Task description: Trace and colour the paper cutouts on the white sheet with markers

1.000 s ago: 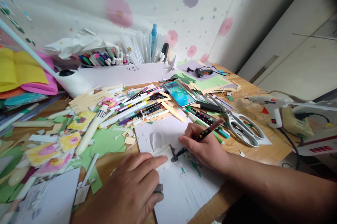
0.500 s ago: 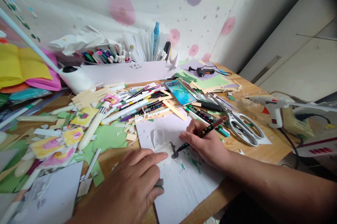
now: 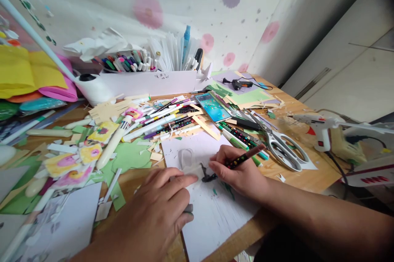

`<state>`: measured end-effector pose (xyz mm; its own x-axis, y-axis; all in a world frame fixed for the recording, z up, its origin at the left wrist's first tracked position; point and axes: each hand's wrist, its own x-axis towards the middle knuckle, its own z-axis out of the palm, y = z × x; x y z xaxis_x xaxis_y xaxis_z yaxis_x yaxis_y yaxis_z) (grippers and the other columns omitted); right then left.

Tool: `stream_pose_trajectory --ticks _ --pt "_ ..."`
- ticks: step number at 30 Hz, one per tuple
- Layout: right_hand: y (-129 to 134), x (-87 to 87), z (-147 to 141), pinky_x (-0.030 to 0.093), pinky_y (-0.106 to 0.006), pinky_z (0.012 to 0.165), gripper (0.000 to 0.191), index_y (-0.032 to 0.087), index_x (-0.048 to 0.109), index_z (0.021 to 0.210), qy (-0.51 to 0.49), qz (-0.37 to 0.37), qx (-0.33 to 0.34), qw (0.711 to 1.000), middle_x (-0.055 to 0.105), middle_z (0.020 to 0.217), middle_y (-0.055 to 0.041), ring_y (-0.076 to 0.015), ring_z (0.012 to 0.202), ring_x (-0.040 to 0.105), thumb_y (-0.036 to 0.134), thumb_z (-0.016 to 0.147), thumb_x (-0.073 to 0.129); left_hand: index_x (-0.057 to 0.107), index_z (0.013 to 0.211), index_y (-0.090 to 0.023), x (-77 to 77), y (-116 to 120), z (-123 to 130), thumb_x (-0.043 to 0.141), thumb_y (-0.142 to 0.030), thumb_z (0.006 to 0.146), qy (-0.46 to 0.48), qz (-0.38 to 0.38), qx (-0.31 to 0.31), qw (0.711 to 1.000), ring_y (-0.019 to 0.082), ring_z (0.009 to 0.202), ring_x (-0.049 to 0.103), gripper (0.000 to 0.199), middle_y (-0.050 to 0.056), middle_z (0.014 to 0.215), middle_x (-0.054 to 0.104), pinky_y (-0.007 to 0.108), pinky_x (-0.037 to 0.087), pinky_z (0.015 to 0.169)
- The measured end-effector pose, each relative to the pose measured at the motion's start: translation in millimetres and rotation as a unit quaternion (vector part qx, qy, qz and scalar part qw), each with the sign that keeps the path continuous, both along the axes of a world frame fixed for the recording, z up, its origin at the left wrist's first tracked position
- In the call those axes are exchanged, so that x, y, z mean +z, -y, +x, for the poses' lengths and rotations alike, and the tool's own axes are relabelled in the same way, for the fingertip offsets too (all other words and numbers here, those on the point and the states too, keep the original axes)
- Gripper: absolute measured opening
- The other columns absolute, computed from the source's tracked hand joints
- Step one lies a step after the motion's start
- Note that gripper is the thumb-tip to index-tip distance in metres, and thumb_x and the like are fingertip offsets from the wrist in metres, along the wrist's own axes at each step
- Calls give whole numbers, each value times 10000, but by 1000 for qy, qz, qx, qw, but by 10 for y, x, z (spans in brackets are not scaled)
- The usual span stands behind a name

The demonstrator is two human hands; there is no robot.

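My right hand is closed round a black patterned marker, its tip hidden near the fingers beside a black-coloured patch. That patch is on a small whitish cut-out, which lies on a white sheet with green and dark streaks. My left hand rests at the sheet's left side, its index fingertip pressing the cut-out's edge. A grey cap or pen end sticks out between its thumb and fingers.
Markers, a phone and large scissors lie beyond the sheet. Green paper scraps and painted flower pieces spread on the left. A white glue gun stands at the right.
The view has shifted slightly. The marker in my right hand has tilted lower, and the black patch reaches farther right. My left hand still presses the cut-out.
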<state>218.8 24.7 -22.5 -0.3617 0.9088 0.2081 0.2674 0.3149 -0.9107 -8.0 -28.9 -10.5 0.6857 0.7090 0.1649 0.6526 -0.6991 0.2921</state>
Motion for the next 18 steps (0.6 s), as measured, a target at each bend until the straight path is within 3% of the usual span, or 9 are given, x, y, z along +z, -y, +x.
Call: stream_pose_trajectory --ticks 13,18 --pt "14 -5 1 380 -262 527 297 208 437 615 -1 -2 -6 1000 460 572 34 -125 569 472 308 829 616 599 1049 -229 2 -15 12 652 -128 781 14 0 2 1000 251 1122 485 291 -21 1263 600 438 419 927" --pt "-26 92 119 291 -234 428 291 210 482 660 -161 -63 -93 981 473 537 49 -94 448 381 377 841 637 614 934 -216 61 -11 25 654 -150 778 -24 0 -2 1000 266 1132 496 174 -6 1313 572 461 447 930"
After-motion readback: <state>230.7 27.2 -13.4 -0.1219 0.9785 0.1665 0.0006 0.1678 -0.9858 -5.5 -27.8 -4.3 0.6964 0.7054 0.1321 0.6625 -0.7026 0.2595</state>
